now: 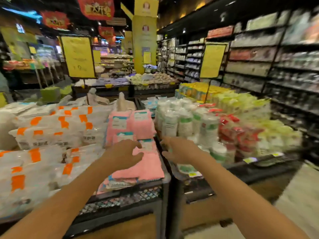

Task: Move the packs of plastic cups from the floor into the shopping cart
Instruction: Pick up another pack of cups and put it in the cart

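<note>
Mid-frame, left hand (124, 151) loose and empty by fluffy pink cloths (148, 167); right hand (178, 150) empty by clear-wrapped white plastic cup packs (185, 122).

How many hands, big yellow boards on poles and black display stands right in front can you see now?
Hands: 2, left hand and right hand
Big yellow boards on poles: 2
Black display stands: 2
Total: 6

Yellow price board (78, 56): digits "19" showed near its foot, faint. All other print was too blurred to read.
</note>
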`<state>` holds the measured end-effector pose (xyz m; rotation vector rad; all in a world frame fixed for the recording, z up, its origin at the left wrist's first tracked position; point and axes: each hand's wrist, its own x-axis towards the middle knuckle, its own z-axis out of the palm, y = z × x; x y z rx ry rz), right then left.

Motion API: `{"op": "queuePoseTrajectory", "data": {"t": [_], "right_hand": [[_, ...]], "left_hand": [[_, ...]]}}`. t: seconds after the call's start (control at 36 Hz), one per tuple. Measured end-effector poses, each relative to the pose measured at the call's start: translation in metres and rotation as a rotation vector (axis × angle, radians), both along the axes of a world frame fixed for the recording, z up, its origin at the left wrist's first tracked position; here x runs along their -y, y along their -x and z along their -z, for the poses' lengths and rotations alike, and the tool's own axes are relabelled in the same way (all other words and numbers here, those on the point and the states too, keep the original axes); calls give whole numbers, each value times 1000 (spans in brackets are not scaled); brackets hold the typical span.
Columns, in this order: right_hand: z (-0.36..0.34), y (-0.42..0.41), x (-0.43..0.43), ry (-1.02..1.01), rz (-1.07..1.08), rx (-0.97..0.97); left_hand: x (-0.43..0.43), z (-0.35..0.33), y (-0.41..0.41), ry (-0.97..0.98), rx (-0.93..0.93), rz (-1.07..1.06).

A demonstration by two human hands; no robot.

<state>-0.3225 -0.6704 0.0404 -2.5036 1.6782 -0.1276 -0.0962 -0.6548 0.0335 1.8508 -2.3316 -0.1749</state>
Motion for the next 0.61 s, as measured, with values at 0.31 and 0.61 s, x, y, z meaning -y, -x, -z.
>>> {"op": "queuePoseTrajectory", "data": {"t": [0.31,0.61], "right_hand": [[9,237,-84,-72,401,29],[39,385,-154,-121,728,40]], "left_hand": [[8,8,237,-63,-28,401],[-8,33,404,-94,-19,712]]}}
